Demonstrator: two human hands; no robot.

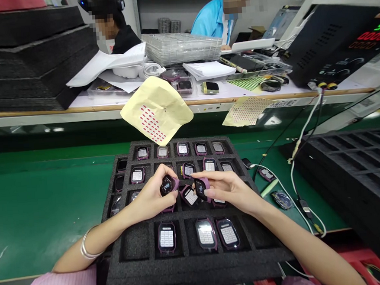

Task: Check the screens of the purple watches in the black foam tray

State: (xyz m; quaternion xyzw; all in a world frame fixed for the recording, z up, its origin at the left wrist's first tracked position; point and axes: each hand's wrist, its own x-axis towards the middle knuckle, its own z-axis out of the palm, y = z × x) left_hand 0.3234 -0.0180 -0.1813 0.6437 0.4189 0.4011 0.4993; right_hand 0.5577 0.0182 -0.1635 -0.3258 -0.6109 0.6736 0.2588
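Observation:
My left hand point(154, 192) is closed on a purple smartwatch body point(167, 185), its dark screen lit with a small picture. Close beside it, my right hand point(228, 187) grips another purple smartwatch point(201, 188) by its edges, screen also lit. Both are held above a black foam tray point(147, 271) with rows of square pockets. In the pockets lie several purple watches, such as one at the front point(167, 237) and two sharing a front pocket point(206, 233); their screens show a white grid. A tilted watch point(190, 196) lies between my hands, partly hidden.
A green bench point(50, 191) carries the tray. Stacked black foam trays point(355, 183) stand at right, with white cables point(295, 209) near them. On the shelf are a power supply point(336, 45), papers and a foam stack point(28, 62). Two people sit beyond; yellow sticker sheets point(174, 104) hang from the shelf.

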